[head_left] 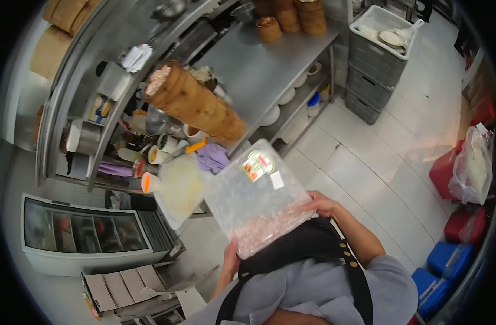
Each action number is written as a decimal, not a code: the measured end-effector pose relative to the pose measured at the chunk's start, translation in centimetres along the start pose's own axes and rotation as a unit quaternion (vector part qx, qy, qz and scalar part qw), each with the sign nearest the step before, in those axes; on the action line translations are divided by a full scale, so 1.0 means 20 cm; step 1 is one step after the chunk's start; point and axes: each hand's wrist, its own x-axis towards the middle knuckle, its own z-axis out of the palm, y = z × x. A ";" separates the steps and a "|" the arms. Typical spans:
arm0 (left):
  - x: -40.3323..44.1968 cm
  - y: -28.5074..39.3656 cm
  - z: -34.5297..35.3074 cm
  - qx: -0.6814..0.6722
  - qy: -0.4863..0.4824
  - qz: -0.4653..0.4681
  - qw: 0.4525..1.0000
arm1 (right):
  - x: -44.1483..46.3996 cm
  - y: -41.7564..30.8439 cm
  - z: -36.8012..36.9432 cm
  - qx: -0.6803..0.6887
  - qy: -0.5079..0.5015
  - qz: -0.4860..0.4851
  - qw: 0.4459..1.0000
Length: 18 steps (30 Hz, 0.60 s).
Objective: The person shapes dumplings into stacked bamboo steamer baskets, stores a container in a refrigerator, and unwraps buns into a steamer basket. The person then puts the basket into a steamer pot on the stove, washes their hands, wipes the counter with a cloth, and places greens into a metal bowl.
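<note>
A clear, lidded plastic container (221,187) with pinkish contents along its near side is held in front of the black apron. Its lid carries a round green-and-red label and a small white sticker. My left hand (232,257) grips the near left corner. At the right edge, my right hand (319,204) has its fingers wrapped over the rim. Just left of the container lie a white cutting board (178,187), a purple cloth (213,157) and an orange-handled tool (196,145).
Stacked bamboo steamers (196,103) stand on the steel counter (259,59). Grey crates (372,70) under a white tub are at the back right. A glass-topped display fridge (85,230) is at left. Red and blue bins (448,260) line the right side of the tiled floor.
</note>
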 end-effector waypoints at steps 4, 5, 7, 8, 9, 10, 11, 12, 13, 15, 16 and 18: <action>0.36 0.08 0.44 0.049 -0.089 0.072 0.992 | -0.40 -0.06 -0.23 0.054 0.115 -0.104 0.986; 0.48 0.12 0.56 0.051 -0.149 0.127 0.979 | -0.47 -0.09 -0.26 0.044 0.143 -0.149 0.977; 0.84 0.23 0.86 0.079 -0.176 0.154 0.969 | -0.60 -0.12 -0.37 0.049 0.173 -0.179 0.967; 0.90 0.35 1.10 0.049 -0.221 0.130 0.965 | -0.66 -0.16 -0.42 0.057 0.197 -0.220 0.954; 0.98 0.49 1.32 0.053 -0.283 0.083 0.954 | -0.72 -0.20 -0.45 0.055 0.213 -0.245 0.944; 1.02 0.62 1.54 0.082 -0.308 0.081 0.944 | -0.76 -0.23 -0.49 0.049 0.226 -0.250 0.940; 1.07 0.72 1.75 0.112 -0.336 0.078 0.932 | -0.81 -0.25 -0.54 0.060 0.235 -0.276 0.930; 1.20 0.77 1.96 0.153 -0.317 0.072 0.933 | -0.85 -0.27 -0.61 0.071 0.246 -0.303 0.918; 1.32 0.80 2.16 0.193 -0.300 0.067 0.932 | -0.89 -0.29 -0.68 0.066 0.263 -0.311 0.911; 1.46 0.81 2.54 0.247 -0.300 0.097 0.916 | -0.96 -0.33 -0.84 0.082 0.290 -0.305 0.903; 1.44 0.83 2.74 0.297 -0.280 0.138 0.902 | -0.99 -0.37 -0.89 0.075 0.307 -0.313 0.896; 1.39 0.82 3.06 0.332 -0.269 0.174 0.887 | -1.06 -0.45 -1.00 0.058 0.353 -0.360 0.862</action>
